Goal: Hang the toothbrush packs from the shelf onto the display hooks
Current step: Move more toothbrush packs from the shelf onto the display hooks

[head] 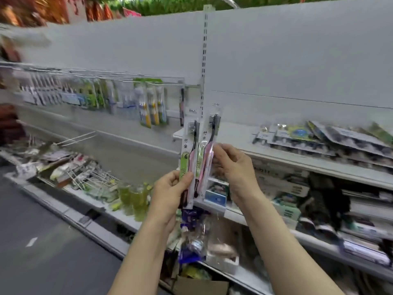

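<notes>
I hold two toothbrush packs upright in front of the shelving. My left hand (170, 190) grips the lower part of the left pack (190, 145), which has a green label and a black and pink brush. My right hand (230, 167) pinches the right pack (209, 143) at its side. The two packs overlap slightly. More toothbrush packs (323, 139) lie in a flat pile on the white shelf (297, 160) to the right. Packs hanging on display hooks (148, 103) fill a rail at the left. A dark pack (182, 107) hangs at that rail's right end.
A slotted upright (204, 50) divides the white back panels. Bare wire hooks (76, 138) stick out lower left above a shelf of loose goods. Boxed products (282, 188) fill the lower right shelves. A cardboard box (200, 285) stands on the floor below my arms.
</notes>
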Demonstrator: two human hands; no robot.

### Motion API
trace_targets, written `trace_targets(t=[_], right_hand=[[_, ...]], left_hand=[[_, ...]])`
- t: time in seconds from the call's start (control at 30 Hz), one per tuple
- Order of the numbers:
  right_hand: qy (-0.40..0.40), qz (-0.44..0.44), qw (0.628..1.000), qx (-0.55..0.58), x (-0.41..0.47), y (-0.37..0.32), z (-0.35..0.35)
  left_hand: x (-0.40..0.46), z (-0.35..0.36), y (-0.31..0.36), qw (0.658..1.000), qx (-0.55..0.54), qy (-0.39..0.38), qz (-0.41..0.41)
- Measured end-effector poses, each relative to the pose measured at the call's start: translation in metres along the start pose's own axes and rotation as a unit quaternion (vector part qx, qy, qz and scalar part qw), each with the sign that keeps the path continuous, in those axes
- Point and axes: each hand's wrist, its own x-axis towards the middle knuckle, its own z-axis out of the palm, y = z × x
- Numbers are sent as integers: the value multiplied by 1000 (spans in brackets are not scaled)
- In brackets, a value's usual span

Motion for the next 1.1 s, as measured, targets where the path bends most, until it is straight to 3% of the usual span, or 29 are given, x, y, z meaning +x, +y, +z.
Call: trace_targets(t=[0.43, 0.77, 1.1], right_hand=[[-79, -18, 996, 44, 113, 60, 248], [6, -17, 996, 92, 219, 89, 378], [105, -16, 994, 24, 247, 112, 424]], left_hand=[[95, -225, 51, 992, 54, 97, 57], [236, -334, 114, 997, 69, 28, 37], [313, -362, 100, 998, 19, -63, 1]])
